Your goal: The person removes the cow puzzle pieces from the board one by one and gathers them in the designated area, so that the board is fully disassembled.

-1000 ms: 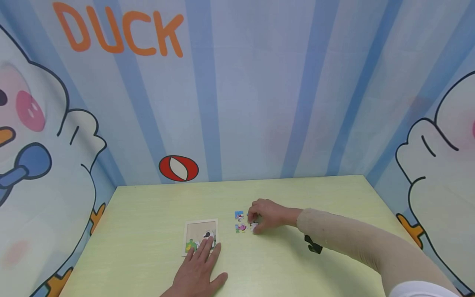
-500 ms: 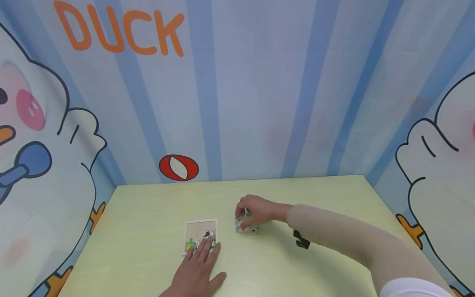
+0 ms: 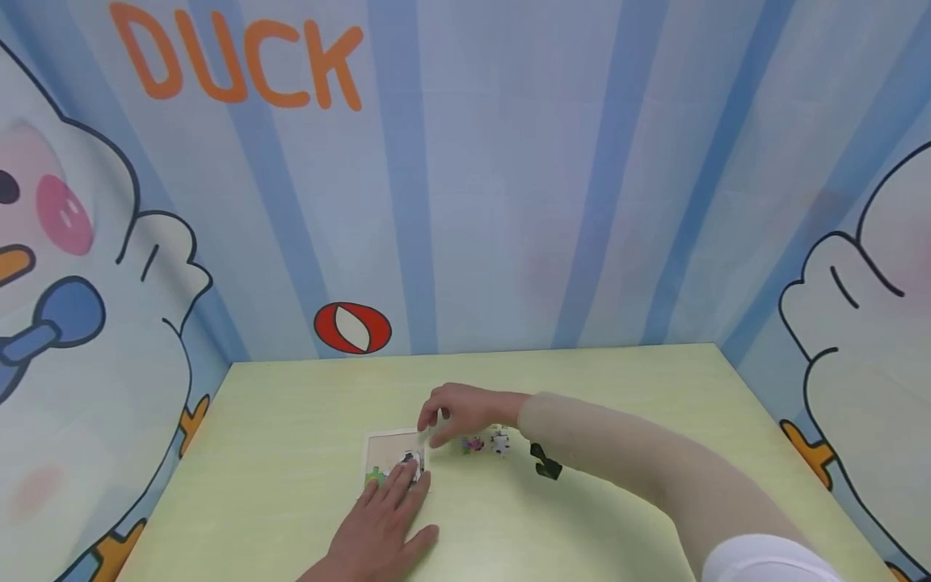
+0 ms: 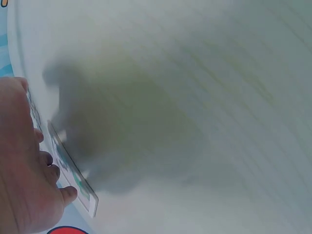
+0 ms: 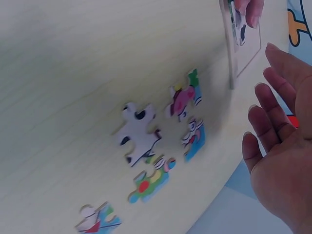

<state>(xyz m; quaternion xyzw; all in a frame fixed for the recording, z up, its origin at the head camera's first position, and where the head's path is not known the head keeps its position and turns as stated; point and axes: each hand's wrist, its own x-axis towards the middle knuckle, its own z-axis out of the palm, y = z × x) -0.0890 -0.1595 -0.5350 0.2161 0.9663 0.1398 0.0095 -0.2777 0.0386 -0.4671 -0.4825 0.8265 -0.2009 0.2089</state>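
My left hand (image 3: 385, 525) lies flat, its straight fingers resting on a small jigsaw tray (image 3: 393, 434) with a pale rim. In the tray a green piece (image 3: 375, 475) and a black-and-white piece (image 3: 410, 459) show beside the fingertips; the fingers cover other parts. My right hand (image 3: 461, 408) hovers over the tray's right edge. Its fingers bend loosely, and no piece shows between thumb and fingertips. Below that hand, loose jigsaw pieces lie on the table: a white one (image 5: 139, 126), a pink one (image 5: 180, 102), a blue one (image 5: 195, 139) and a yellow-green one (image 5: 152, 180).
Another jigsaw piece (image 5: 97, 219), white, red and blue, lies at the bottom of the right wrist view. The pale yellow table (image 3: 596, 388) meets a striped blue backdrop (image 3: 494, 202) with duck pictures. A dark clip (image 3: 545, 462) hangs by the right sleeve (image 3: 618, 444).
My right hand has moved left from the loose pieces to beside the tray's right edge, its fingers spreading somewhat. The left hand has stayed on the tray.
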